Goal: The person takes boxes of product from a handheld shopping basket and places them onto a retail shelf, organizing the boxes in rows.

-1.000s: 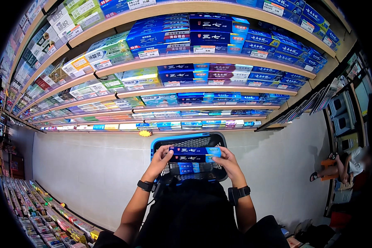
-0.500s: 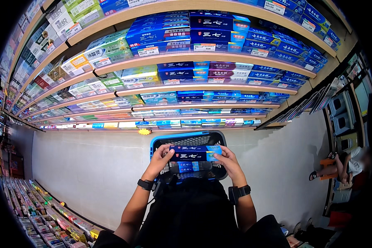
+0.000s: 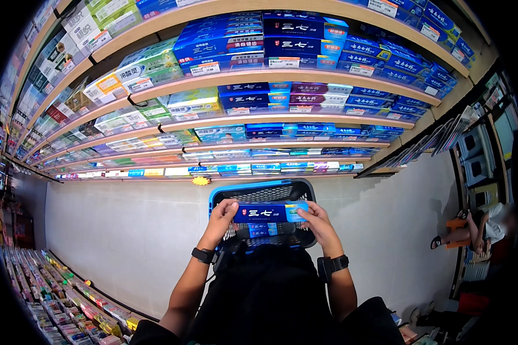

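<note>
A long dark blue toothpaste box point(image 3: 260, 213) with a lighter blue right end is held level between my two hands. Its left end is pinched by my left hand point(image 3: 224, 213), while my right hand point(image 3: 315, 218) grips the light blue end, thumb on the near face. Below the box stands a black mesh shopping basket point(image 3: 311, 192) with a blue handle point(image 3: 214, 197). Inside the basket lie similar blue boxes point(image 3: 263, 231), partly covered by the held one and my hands.
Ahead rise wooden shelves point(image 3: 305, 76) stacked with boxed toothpaste point(image 3: 293, 46) and price tags. Pale floor point(image 3: 126, 230) surrounds the basket. At the right a person point(image 3: 492, 227) sits on an orange stool point(image 3: 457, 241). Another display rack point(image 3: 69, 293) fills the lower left.
The held toothpaste box has tilted so that mostly one broad face shows, where two faces showed before. Both hands keep their hold in almost the same place.
</note>
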`<action>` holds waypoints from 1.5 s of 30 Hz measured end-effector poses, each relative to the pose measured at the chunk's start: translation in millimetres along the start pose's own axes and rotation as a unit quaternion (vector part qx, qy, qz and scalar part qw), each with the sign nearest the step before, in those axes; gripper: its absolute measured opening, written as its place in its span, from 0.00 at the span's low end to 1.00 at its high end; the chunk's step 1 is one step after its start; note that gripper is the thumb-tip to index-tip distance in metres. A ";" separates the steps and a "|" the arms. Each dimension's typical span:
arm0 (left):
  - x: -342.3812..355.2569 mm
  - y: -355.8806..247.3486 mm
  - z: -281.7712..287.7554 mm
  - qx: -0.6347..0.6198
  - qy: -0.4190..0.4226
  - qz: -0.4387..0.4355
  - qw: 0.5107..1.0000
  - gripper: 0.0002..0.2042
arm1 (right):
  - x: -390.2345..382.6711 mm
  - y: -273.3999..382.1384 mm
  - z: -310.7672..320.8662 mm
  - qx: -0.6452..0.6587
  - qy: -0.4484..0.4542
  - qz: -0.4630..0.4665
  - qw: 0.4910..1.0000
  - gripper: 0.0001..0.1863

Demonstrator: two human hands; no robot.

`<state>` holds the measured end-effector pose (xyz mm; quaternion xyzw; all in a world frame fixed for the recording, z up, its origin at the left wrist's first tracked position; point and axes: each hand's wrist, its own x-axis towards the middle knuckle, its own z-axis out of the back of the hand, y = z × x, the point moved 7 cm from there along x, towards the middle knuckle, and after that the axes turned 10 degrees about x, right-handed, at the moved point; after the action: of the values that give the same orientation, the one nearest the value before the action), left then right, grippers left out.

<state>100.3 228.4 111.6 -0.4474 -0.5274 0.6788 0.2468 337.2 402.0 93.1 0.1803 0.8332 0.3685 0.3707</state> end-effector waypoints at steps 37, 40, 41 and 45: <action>5.9 12.6 -15.1 0.043 0.012 0.055 0.997 0.19 | 5.8 -8.0 22.2 0.015 -0.042 -0.029 0.999 0.17; 4.5 4.7 -21.2 0.053 0.014 0.056 0.997 0.19 | 5.4 -7.1 26.1 0.007 -0.061 -0.037 0.997 0.19; 5.2 6.3 -22.5 0.052 0.016 0.055 0.997 0.19 | 6.2 -6.8 27.6 0.006 -0.061 -0.035 0.997 0.19; 7.4 6.3 -26.7 0.063 0.031 0.056 0.996 0.17 | 11.7 -13.1 38.2 0.007 -0.058 -0.032 0.998 0.23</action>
<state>120.8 245.6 102.0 -0.4811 -0.4496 0.7091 0.2524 357.8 418.3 60.3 0.1769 0.8185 0.3392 0.4286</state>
